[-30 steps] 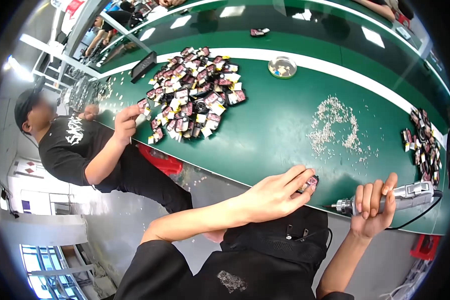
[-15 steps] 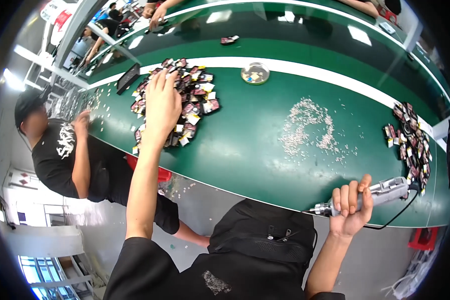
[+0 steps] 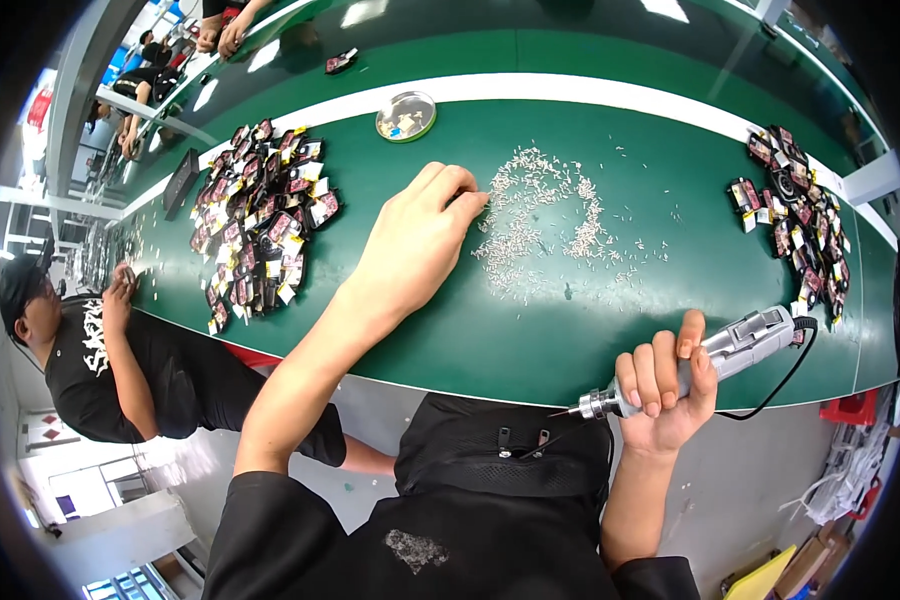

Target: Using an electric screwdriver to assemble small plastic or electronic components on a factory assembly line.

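Observation:
My left hand (image 3: 425, 230) is over the bench at the left edge of a scatter of small pale screws (image 3: 545, 225). Its fingers are curled and the tips press together; anything between them is too small to make out. In my right hand (image 3: 667, 385) is a silver electric screwdriver (image 3: 745, 342), gripped near the bench's front edge with its bit pointing left. A black cable runs from its back end. Left of my left hand lies a heap of small black parts with pink and white labels (image 3: 260, 215).
A similar heap of parts (image 3: 805, 225) lies at the right end of the green bench (image 3: 450, 340). A round dish (image 3: 407, 117) holds small bits near the white strip. A black tray (image 3: 180, 183) stands at the left. A co-worker (image 3: 100, 350) sits to my left.
My left hand has left the left heap of parts and moved right to the screws, its fingers now curled. My right hand still grips the screwdriver. The whole view has shifted.

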{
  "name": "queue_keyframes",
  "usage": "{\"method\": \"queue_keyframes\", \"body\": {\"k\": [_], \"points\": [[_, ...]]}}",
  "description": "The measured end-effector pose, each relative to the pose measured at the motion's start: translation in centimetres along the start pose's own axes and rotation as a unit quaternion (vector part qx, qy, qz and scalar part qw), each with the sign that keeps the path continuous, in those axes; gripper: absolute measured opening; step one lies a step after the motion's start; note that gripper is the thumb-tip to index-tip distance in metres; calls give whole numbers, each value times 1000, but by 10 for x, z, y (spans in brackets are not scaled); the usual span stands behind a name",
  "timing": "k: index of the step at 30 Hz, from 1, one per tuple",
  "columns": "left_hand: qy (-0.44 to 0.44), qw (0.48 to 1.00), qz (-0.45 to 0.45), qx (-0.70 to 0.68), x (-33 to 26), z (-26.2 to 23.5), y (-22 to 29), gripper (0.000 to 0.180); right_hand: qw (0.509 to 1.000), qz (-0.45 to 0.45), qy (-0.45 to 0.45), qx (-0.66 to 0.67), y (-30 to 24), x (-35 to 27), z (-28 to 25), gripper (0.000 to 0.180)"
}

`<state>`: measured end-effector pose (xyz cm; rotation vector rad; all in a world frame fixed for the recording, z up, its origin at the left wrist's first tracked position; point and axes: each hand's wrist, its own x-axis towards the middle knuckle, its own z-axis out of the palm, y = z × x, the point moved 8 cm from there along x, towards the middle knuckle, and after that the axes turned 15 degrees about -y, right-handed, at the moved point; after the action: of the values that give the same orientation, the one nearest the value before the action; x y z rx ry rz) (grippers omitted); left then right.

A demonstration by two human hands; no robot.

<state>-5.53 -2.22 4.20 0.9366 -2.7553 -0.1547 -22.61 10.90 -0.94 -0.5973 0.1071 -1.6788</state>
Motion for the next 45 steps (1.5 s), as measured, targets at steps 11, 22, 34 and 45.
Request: {"method": "queue_keyframes", "body": {"k": [11,22,34,45], "points": [[35,999,4,-38,2,0,-5,14,1000,8,-20,7,0,0,0,13],[72,987,-23,-143,-32,-10,2,11,1000,-12,4,-18,-2,-2,1,12],[75,734,-92,-669,-78,24,33,11,993,-109,-38,-23,-8,24,48,20],[66,602,-64,-793,-88,43,75,15,991,-126,-12,-37,-5,26,63,12]]}}
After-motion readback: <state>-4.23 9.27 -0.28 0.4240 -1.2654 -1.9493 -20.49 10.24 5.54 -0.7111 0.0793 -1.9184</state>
